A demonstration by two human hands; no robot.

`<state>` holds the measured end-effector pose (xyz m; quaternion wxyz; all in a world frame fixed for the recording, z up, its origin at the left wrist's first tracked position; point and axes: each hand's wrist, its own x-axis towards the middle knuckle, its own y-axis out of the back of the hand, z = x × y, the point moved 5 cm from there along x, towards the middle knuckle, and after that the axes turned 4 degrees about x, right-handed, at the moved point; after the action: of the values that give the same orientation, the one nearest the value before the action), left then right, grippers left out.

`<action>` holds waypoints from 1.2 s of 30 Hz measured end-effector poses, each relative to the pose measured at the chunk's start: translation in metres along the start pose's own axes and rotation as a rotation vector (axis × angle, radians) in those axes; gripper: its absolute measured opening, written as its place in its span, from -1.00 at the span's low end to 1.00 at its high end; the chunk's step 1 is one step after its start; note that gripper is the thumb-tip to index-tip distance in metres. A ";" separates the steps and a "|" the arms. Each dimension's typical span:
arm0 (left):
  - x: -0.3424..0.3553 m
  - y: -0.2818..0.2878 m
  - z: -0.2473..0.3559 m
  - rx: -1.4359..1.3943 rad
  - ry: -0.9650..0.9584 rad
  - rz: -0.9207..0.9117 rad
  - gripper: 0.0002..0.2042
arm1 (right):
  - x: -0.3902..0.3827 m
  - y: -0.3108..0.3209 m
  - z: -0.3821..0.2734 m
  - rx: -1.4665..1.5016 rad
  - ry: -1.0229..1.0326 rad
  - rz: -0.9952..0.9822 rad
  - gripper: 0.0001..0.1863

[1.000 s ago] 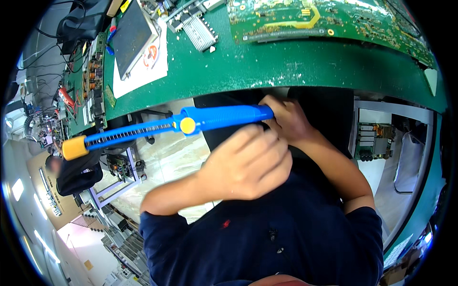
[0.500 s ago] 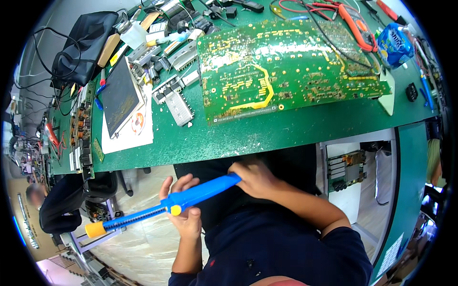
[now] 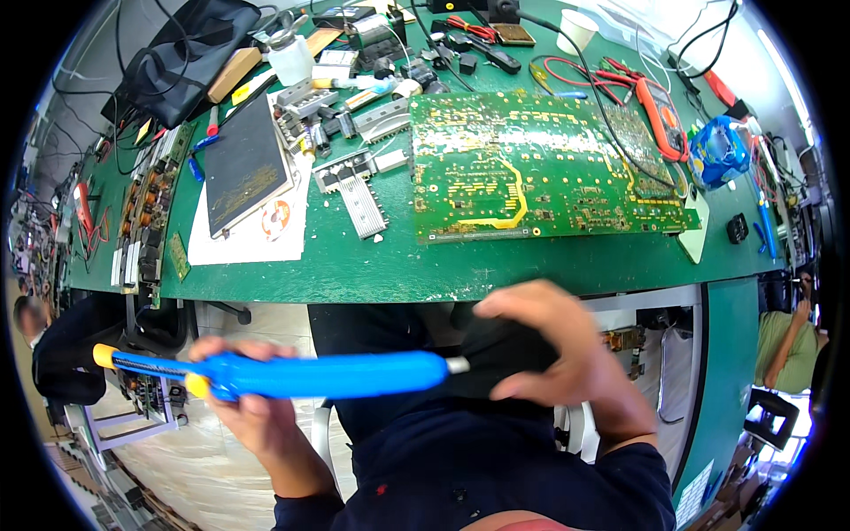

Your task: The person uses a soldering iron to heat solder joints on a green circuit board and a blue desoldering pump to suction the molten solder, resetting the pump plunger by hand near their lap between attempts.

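My left hand (image 3: 252, 407) is closed around a blue plastic pump tool (image 3: 336, 375) with yellow knobs, held level above my lap and below the bench edge. The plunger end with its yellow cap points left; a pale nozzle shows at the right end. My right hand (image 3: 558, 345) is open just right of that nozzle, thumb and fingers spread in a curve and blurred. Beyond them, on the bench, lies a large green circuit board (image 3: 549, 190).
The green bench (image 3: 372, 274) holds a black notebook (image 3: 243, 168) on white paper, metal heatsinks (image 3: 361, 199), an orange multimeter (image 3: 664, 119), a blue packet (image 3: 715, 150) and component boards (image 3: 142, 221). Co-workers (image 3: 786, 345) sit at the far right and far left.
My right hand has let go of the tool's right end and opened. The tool, gripped by my left hand, has turned nearly level, exposing its nozzle. The view has tilted towards the bench.
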<state>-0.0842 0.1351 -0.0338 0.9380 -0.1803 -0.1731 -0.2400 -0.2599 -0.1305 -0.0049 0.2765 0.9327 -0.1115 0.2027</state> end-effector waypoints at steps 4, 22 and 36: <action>0.031 0.028 0.000 -0.115 -0.133 0.113 -0.55 | 0.045 0.061 0.029 0.474 -0.218 0.358 -0.28; 0.037 0.066 -0.018 -0.194 -0.045 0.402 -0.58 | 0.229 0.199 0.298 0.642 -0.591 0.868 -0.57; 0.058 0.049 -0.011 0.234 -0.312 0.305 -0.61 | 0.188 0.212 0.202 0.335 -0.536 0.851 -0.51</action>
<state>-0.0083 0.1480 -0.0324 0.9399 -0.1291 -0.3132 -0.0434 -0.0955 -0.4363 0.0227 -0.0213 0.8555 -0.5130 0.0665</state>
